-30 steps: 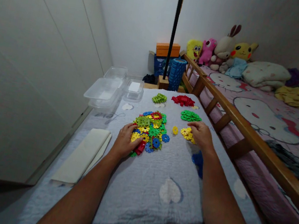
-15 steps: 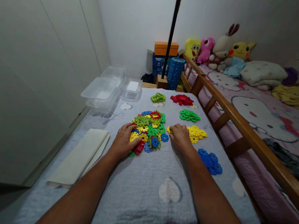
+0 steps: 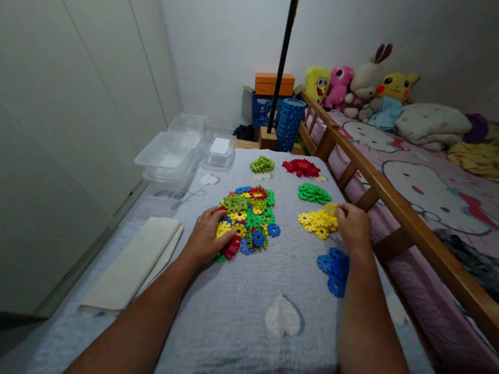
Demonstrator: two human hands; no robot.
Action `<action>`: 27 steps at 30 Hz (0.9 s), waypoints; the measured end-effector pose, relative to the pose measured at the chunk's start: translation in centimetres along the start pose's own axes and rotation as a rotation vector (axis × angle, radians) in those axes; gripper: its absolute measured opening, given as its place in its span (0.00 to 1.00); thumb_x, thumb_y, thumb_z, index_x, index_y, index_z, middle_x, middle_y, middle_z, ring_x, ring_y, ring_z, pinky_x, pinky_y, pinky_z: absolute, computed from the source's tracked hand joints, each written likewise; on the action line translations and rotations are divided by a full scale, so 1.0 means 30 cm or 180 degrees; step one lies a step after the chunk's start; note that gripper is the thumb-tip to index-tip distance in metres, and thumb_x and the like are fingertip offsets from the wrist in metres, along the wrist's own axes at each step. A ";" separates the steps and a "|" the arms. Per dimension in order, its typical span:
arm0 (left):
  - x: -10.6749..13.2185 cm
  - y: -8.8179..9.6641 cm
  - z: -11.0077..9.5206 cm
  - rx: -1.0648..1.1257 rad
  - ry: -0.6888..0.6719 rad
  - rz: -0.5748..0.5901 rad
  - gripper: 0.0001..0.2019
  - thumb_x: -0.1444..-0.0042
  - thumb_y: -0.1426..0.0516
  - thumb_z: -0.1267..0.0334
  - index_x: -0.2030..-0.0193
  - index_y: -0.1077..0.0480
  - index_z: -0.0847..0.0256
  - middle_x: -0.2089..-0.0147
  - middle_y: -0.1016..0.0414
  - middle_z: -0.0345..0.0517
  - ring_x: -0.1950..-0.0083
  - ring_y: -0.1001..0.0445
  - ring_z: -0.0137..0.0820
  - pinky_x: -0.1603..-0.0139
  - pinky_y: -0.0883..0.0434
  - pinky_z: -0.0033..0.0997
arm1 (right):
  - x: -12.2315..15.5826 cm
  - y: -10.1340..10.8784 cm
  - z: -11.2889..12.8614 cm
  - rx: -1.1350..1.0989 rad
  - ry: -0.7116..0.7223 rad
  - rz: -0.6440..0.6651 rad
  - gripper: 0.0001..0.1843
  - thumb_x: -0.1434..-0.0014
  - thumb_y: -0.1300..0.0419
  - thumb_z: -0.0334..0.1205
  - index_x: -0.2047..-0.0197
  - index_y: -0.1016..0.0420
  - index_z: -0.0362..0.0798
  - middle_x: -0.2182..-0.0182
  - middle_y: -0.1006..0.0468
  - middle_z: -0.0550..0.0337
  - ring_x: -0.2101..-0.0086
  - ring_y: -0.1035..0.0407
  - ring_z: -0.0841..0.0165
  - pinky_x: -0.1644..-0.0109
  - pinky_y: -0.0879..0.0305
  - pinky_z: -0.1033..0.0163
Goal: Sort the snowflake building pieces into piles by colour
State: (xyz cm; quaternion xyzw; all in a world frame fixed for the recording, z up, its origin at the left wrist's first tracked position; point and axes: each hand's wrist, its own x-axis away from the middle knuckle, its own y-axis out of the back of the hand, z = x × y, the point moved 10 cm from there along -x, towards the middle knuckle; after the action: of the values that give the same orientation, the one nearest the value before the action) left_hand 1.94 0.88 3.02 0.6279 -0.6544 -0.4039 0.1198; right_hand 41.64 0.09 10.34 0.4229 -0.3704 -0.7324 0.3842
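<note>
A heap of mixed snowflake discs and notched pieces (image 3: 254,218) in red, yellow, green and blue lies mid-table. At its left edge rests my left hand (image 3: 208,236), thumb and fingers apart and touching the pieces. Further right, my right hand (image 3: 355,225) pinches a yellow snowflake disc (image 3: 332,209) at the right side of the yellow pile (image 3: 318,221). Below that hand is a blue pile (image 3: 334,270), partly hidden by my forearm. Single-colour piles of green (image 3: 314,193), red (image 3: 301,167) and light green (image 3: 262,164) pieces sit farther back.
Clear plastic containers (image 3: 167,151) stand at the back left of the cloth-covered table (image 3: 224,336). A folded pale cloth (image 3: 134,265) lies on the left. The wooden bed rail (image 3: 398,215) borders the right side, and a black pole (image 3: 284,52) rises behind.
My right hand has moved right, from beside the mixed heap to the right side of the yellow pile, with a yellow disc. My left hand stays at the heap.
</note>
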 end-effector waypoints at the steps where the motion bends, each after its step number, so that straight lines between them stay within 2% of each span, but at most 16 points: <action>1: 0.000 -0.001 0.000 -0.0013 0.0002 0.0010 0.23 0.44 0.39 0.51 0.44 0.31 0.58 0.39 0.32 0.55 0.34 0.34 0.47 0.31 0.37 0.53 | -0.003 0.020 -0.053 0.0063 -0.0187 -0.0047 0.16 0.40 0.47 0.35 0.59 0.16 0.46 0.61 0.16 0.48 0.60 0.25 0.58 0.55 0.35 0.59; 4: -0.001 -0.004 -0.001 -0.0054 0.0013 0.0042 0.24 0.43 0.39 0.51 0.43 0.31 0.60 0.39 0.32 0.56 0.35 0.34 0.47 0.30 0.38 0.53 | 0.003 0.040 -0.162 0.0291 -0.0554 -0.0020 0.16 0.44 0.44 0.34 0.58 0.17 0.45 0.61 0.16 0.46 0.61 0.25 0.57 0.58 0.36 0.60; 8: 0.000 -0.004 -0.006 -0.0067 0.0011 0.0065 0.24 0.43 0.40 0.51 0.43 0.31 0.60 0.38 0.32 0.57 0.34 0.34 0.47 0.31 0.38 0.54 | 0.015 -0.005 -0.217 0.0602 -0.0756 0.0317 0.15 0.49 0.43 0.32 0.61 0.17 0.46 0.63 0.17 0.47 0.63 0.25 0.59 0.62 0.37 0.61; 10: 0.001 -0.003 -0.007 -0.0069 0.0009 0.0066 0.24 0.43 0.40 0.51 0.43 0.31 0.60 0.38 0.32 0.57 0.34 0.34 0.47 0.31 0.38 0.54 | 0.017 -0.031 -0.217 0.0680 -0.0754 0.0450 0.12 0.51 0.42 0.32 0.65 0.18 0.46 0.66 0.17 0.47 0.65 0.25 0.60 0.64 0.38 0.61; 13: 0.001 -0.002 -0.006 -0.0069 0.0017 0.0055 0.24 0.43 0.40 0.51 0.43 0.31 0.60 0.38 0.33 0.57 0.34 0.34 0.47 0.31 0.38 0.54 | 0.014 -0.043 -0.202 0.0528 -0.0739 0.0398 0.10 0.51 0.41 0.32 0.68 0.19 0.46 0.69 0.18 0.48 0.68 0.26 0.62 0.66 0.39 0.63; 17: 0.002 -0.002 -0.005 -0.0056 0.0023 0.0032 0.23 0.44 0.39 0.51 0.43 0.31 0.58 0.38 0.32 0.55 0.34 0.34 0.47 0.30 0.38 0.54 | 0.009 -0.054 -0.194 -0.0128 -0.0814 0.0270 0.08 0.48 0.41 0.38 0.67 0.20 0.46 0.72 0.18 0.51 0.71 0.26 0.63 0.68 0.38 0.64; 20: 0.002 -0.001 -0.004 -0.0060 0.0025 0.0009 0.23 0.44 0.39 0.52 0.43 0.31 0.58 0.38 0.32 0.56 0.35 0.34 0.47 0.31 0.37 0.54 | 0.005 -0.088 -0.200 -0.0658 -0.0855 0.0404 0.08 0.48 0.42 0.34 0.67 0.22 0.46 0.73 0.19 0.55 0.72 0.26 0.66 0.68 0.36 0.65; 23: 0.002 -0.001 -0.005 -0.0052 0.0032 0.0026 0.23 0.44 0.39 0.52 0.44 0.31 0.59 0.38 0.33 0.56 0.34 0.34 0.47 0.30 0.37 0.54 | 0.001 -0.090 -0.196 -0.0778 -0.0778 0.0351 0.06 0.50 0.43 0.33 0.70 0.24 0.47 0.73 0.20 0.56 0.73 0.27 0.65 0.68 0.35 0.65; 25: 0.001 -0.002 -0.007 -0.0039 0.0039 0.0057 0.24 0.44 0.39 0.51 0.43 0.31 0.59 0.38 0.33 0.56 0.34 0.34 0.47 0.30 0.38 0.53 | 0.001 -0.069 -0.171 -0.0721 -0.0669 0.0169 0.06 0.49 0.43 0.33 0.70 0.24 0.48 0.73 0.20 0.56 0.71 0.27 0.64 0.67 0.34 0.63; 27: 0.000 -0.002 -0.007 -0.0035 0.0060 0.0080 0.24 0.44 0.39 0.51 0.43 0.31 0.60 0.38 0.33 0.57 0.34 0.34 0.47 0.30 0.38 0.53 | 0.007 -0.052 -0.105 -0.0704 -0.0438 0.0021 0.07 0.47 0.44 0.34 0.68 0.23 0.48 0.71 0.19 0.55 0.69 0.27 0.64 0.63 0.33 0.62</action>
State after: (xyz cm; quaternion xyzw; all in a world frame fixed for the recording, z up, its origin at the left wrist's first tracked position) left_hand 2.12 0.81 3.12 0.6227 -0.6589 -0.4001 0.1345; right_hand 44.01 -0.11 7.76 0.3254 -0.3143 -0.7948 0.4046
